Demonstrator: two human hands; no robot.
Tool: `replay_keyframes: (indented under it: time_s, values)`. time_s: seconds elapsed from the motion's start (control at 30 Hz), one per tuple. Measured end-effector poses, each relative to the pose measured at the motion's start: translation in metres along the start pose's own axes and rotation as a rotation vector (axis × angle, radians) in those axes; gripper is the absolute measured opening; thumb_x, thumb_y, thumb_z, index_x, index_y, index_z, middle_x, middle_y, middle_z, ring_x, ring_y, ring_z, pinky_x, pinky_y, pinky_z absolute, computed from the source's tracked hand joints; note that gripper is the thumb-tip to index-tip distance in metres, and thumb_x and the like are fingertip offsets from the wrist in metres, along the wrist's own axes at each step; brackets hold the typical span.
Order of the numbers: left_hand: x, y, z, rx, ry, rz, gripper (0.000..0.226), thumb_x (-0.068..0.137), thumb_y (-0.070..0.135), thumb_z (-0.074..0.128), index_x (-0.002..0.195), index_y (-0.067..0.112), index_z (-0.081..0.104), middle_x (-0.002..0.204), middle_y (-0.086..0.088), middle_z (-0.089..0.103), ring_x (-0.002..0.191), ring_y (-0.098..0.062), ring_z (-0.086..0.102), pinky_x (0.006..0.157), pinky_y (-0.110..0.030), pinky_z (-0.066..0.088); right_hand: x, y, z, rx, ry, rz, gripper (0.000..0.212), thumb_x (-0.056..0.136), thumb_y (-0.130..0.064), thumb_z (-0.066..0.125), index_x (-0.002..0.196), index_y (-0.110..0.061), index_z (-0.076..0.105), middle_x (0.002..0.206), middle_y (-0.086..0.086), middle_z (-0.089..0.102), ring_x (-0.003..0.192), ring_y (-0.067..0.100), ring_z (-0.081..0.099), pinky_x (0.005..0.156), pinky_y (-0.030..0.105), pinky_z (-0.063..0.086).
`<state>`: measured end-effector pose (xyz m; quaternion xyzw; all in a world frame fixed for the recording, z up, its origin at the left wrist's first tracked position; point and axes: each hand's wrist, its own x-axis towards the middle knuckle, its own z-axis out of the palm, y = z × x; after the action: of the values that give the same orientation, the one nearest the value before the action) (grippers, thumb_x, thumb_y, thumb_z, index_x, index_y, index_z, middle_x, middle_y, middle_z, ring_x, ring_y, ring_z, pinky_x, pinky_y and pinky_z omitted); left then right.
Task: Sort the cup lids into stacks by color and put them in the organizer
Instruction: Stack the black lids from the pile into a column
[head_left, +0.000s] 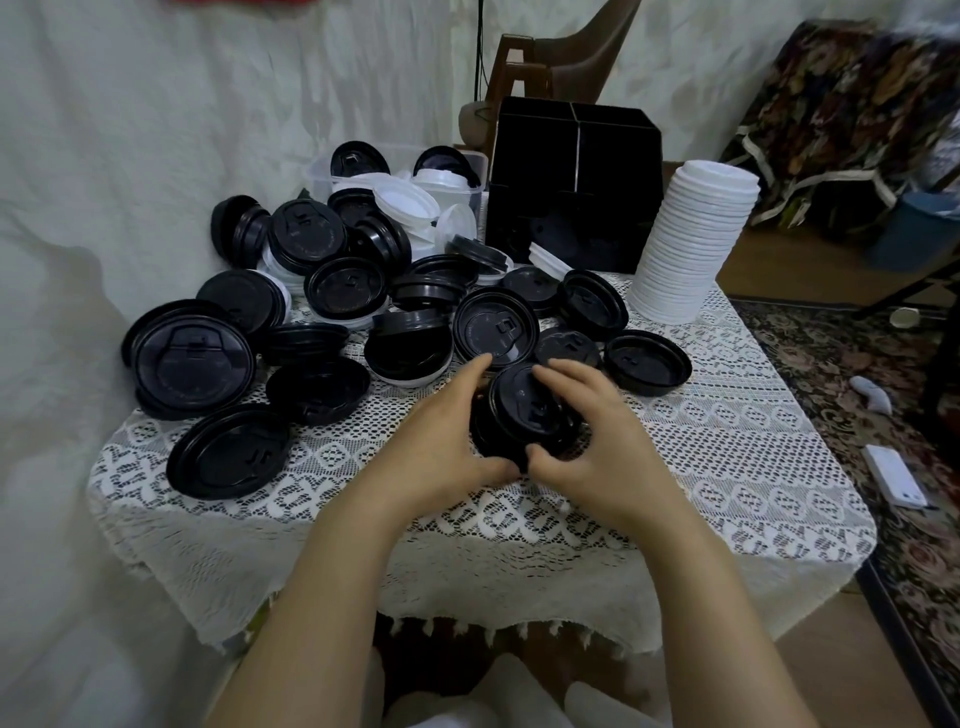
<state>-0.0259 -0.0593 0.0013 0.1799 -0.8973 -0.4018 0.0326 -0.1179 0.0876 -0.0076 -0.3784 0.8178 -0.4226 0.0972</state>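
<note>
Both forearms are showing at the bottom of the view, pointing toward twelve o'clock over the near edge of the bench (727, 415), which is wearing a white lace cloth. Left hand (441, 441) and right hand (597, 447) are gripping the same black lid stack (524, 410), a short pile sitting on the cloth near the middle of the bench. The left hand's fingers are curling round the stack's nine o'clock side. The right hand's fingers are lying curled over its top and three o'clock side. The two thumbs are pressing at the stack's six o'clock rim, almost touching each other.

From nine o'clock round to one o'clock of the hands, loose black lids (195, 358) are lying scattered and overlapping, some face up, some upside down, some leaning on their neighbours. A few white lids are peeking out among them further back.

At about eleven o'clock, behind the scatter, a clear tub (400, 171) is holding a jumble of white and black lids. At twelve o'clock the black organizer (571, 182) is standing at the far edge, its dividers showing at the top; what is inside I cannot tell. Just beside it, at one o'clock, a tall white lid stack (696, 239) is standing upright on the bench, leaning slightly.

Off the bench at three o'clock, a white phone (894, 475) is lying on a patterned rug (831, 364).
</note>
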Motion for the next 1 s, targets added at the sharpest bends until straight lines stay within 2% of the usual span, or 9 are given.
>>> replay_keyframes:
  time_s: [0.2, 0.4, 0.47, 0.57, 0.67, 0.77, 0.83, 0.93, 1.0]
  values:
    - [-0.001, 0.003, -0.003, -0.022, -0.020, -0.044, 0.107, 0.076, 0.021, 0.080, 0.151, 0.039, 0.006, 0.153, 0.011, 0.031, 0.139, -0.009, 0.031, 0.100, -0.019, 0.023, 0.001, -0.001, 0.006, -0.011, -0.087, 0.032, 0.072, 0.080, -0.019, 0.071, 0.146, -0.024, 0.043, 0.146, -0.019, 0.033, 0.135, 0.000, 0.031, 0.115, 0.025, 0.030]
    - [-0.008, 0.001, -0.009, 0.076, 0.001, -0.036, 0.084, 0.084, 0.023, 0.074, 0.150, 0.035, 0.023, 0.154, 0.013, 0.030, 0.140, -0.007, 0.028, 0.113, -0.027, 0.026, 0.002, 0.001, 0.008, -0.040, -0.121, 0.038, 0.072, 0.080, -0.021, 0.070, 0.146, -0.024, 0.043, 0.150, -0.019, 0.031, 0.137, 0.005, 0.033, 0.114, 0.034, 0.034]
    - [-0.010, 0.002, -0.012, 0.054, 0.099, -0.017, 0.067, 0.087, 0.023, 0.069, 0.145, 0.034, 0.036, 0.145, 0.012, 0.042, 0.134, -0.007, 0.037, 0.107, -0.024, 0.031, 0.002, 0.002, 0.008, -0.044, -0.126, 0.048, 0.071, 0.081, -0.022, 0.070, 0.146, -0.027, 0.043, 0.150, -0.021, 0.030, 0.137, 0.005, 0.034, 0.113, 0.033, 0.035]
    - [-0.014, 0.001, -0.018, 0.066, 0.392, -0.020, 0.040, 0.090, 0.022, 0.065, 0.128, 0.025, 0.055, 0.114, 0.011, 0.058, 0.112, -0.009, 0.053, 0.098, -0.027, 0.041, 0.004, 0.004, 0.008, -0.051, -0.138, 0.076, 0.069, 0.081, -0.024, 0.070, 0.145, -0.031, 0.044, 0.150, -0.024, 0.029, 0.133, 0.003, 0.037, 0.109, 0.025, 0.035]
    - [-0.016, -0.008, -0.026, 0.363, 0.636, -0.144, 0.036, 0.089, 0.020, 0.064, 0.124, 0.020, 0.058, 0.113, 0.002, 0.057, 0.111, -0.020, 0.050, 0.101, -0.038, 0.034, 0.004, 0.004, 0.007, -0.023, -0.145, 0.099, 0.068, 0.081, -0.023, 0.071, 0.144, -0.033, 0.045, 0.150, -0.025, 0.029, 0.129, 0.001, 0.039, 0.105, 0.021, 0.035]
    - [-0.018, -0.019, -0.032, 0.495, 0.627, -0.303, 0.038, 0.088, 0.015, 0.061, 0.126, 0.020, 0.058, 0.117, -0.004, 0.059, 0.113, -0.026, 0.050, 0.099, -0.041, 0.030, 0.004, 0.005, 0.007, -0.001, -0.146, 0.103, 0.068, 0.081, -0.022, 0.071, 0.144, -0.033, 0.045, 0.149, -0.027, 0.030, 0.125, -0.003, 0.039, 0.101, 0.018, 0.035]
    - [-0.018, -0.024, -0.034, 0.484, 0.629, -0.314, 0.034, 0.089, 0.012, 0.058, 0.122, 0.019, 0.061, 0.112, -0.003, 0.065, 0.107, -0.027, 0.056, 0.097, -0.042, 0.032, 0.005, 0.005, 0.008, 0.004, -0.148, 0.101, 0.068, 0.082, -0.021, 0.071, 0.144, -0.033, 0.045, 0.148, -0.028, 0.030, 0.124, -0.005, 0.038, 0.099, 0.016, 0.033]
    - [-0.020, -0.023, -0.035, 0.345, 0.731, -0.177, 0.025, 0.089, 0.008, 0.057, 0.111, 0.015, 0.067, 0.101, -0.003, 0.069, 0.093, -0.026, 0.062, 0.096, -0.043, 0.041, 0.004, 0.006, 0.007, 0.008, -0.152, 0.101, 0.068, 0.082, -0.021, 0.071, 0.144, -0.032, 0.045, 0.148, -0.027, 0.030, 0.124, -0.005, 0.037, 0.098, 0.016, 0.032]
    - [-0.022, -0.017, -0.036, 0.219, 0.820, -0.039, 0.019, 0.089, 0.006, 0.058, 0.105, 0.011, 0.067, 0.095, 0.001, 0.065, 0.086, -0.022, 0.060, 0.086, -0.040, 0.047, 0.003, 0.006, 0.006, 0.009, -0.156, 0.101, 0.069, 0.082, -0.021, 0.071, 0.144, -0.032, 0.045, 0.148, -0.027, 0.029, 0.124, -0.004, 0.038, 0.100, 0.017, 0.034]
